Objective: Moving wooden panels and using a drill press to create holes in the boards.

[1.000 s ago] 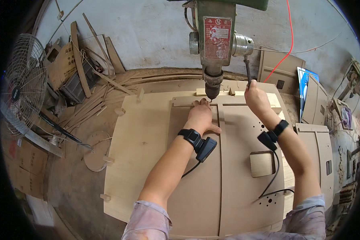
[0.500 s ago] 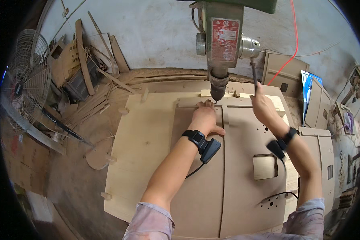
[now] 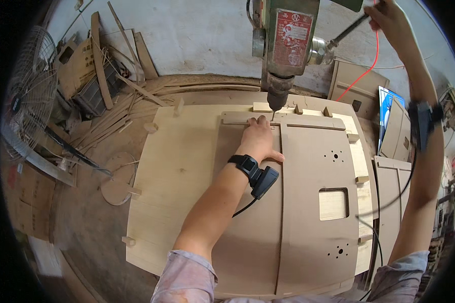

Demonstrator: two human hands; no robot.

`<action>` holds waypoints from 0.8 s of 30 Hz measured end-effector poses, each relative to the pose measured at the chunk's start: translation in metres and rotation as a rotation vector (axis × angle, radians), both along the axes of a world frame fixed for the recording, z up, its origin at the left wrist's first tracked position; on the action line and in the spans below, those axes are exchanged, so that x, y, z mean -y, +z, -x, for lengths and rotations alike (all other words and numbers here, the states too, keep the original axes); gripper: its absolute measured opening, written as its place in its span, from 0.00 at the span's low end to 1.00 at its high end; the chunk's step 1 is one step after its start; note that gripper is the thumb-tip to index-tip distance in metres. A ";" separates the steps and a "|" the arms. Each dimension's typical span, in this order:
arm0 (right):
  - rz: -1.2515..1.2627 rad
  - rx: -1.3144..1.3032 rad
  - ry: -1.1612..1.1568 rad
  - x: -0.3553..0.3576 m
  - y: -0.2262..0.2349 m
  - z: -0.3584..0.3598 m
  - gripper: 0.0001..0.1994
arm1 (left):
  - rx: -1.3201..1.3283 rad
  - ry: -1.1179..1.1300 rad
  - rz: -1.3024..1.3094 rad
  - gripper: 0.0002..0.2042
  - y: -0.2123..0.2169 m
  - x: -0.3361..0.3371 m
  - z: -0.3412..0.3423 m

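Observation:
My left hand [image 3: 259, 137] lies flat on a brown fibreboard panel [image 3: 308, 166], its fingertips by the far edge and its thumb stretched to the right across a groove. Just right of those fingertips, a thin drill bit [image 3: 273, 115] points down from the chuck [image 3: 277, 97] of a green drill press [image 3: 290, 40]. The bit's tip is near the panel; whether it touches I cannot tell. High at the upper right, my right hand [image 3: 385, 19] is wrapped round the end of the press's black feed lever [image 3: 350, 30], which slants upward.
Under the panel is a pale wooden board [image 3: 172, 182] with small wooden blocks [image 3: 361, 179] along its edges. A caged fan [image 3: 33, 91] stands at the left. Wood strips [image 3: 106, 132] lie on the floor behind it. More panels [image 3: 392, 187] lean at the right. A red cord [image 3: 361, 78] hangs beside the press.
My right hand has swung the lever from pointing down to pointing up and right. The chuck has risen, and more of the bit shows. My left hand stays on the panel.

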State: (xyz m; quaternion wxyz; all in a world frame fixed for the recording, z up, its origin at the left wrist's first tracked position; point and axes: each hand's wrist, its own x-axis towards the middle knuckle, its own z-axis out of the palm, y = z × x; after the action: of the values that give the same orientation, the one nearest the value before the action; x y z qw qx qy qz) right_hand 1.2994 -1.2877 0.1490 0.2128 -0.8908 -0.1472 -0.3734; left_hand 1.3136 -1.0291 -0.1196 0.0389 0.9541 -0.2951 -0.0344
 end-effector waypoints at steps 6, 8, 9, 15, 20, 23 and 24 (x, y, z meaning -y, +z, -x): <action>-0.745 0.022 0.597 0.015 -0.028 -0.143 0.17 | 0.009 -0.005 0.025 0.46 -0.003 -0.012 0.003; -0.466 0.309 0.344 0.052 -0.044 -0.185 0.12 | 0.008 -0.039 0.069 0.45 -0.005 -0.001 0.001; -0.342 0.436 0.240 0.046 -0.051 -0.195 0.09 | 0.010 -0.027 0.057 0.45 -0.009 -0.005 -0.001; -0.453 0.054 -0.157 -0.014 -0.056 -0.132 0.07 | -0.017 -0.010 0.065 0.44 -0.005 -0.010 -0.002; -0.464 -0.169 -0.152 0.005 -0.125 -0.088 0.26 | 0.014 -0.015 0.091 0.46 -0.007 -0.022 -0.005; -0.137 -0.404 -0.038 0.033 -0.187 0.026 0.21 | 0.010 -0.016 0.073 0.46 -0.015 -0.009 -0.009; -0.099 -0.703 -0.178 0.028 -0.197 0.068 0.17 | -0.002 -0.004 0.049 0.47 -0.017 -0.013 -0.010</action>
State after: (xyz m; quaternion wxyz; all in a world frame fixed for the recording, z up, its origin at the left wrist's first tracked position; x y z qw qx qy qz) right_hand 1.2317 -1.3159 -0.0477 0.2601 -0.9627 0.0314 -0.0680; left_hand 1.3236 -1.0159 -0.1369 0.0624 0.9522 -0.2976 -0.0285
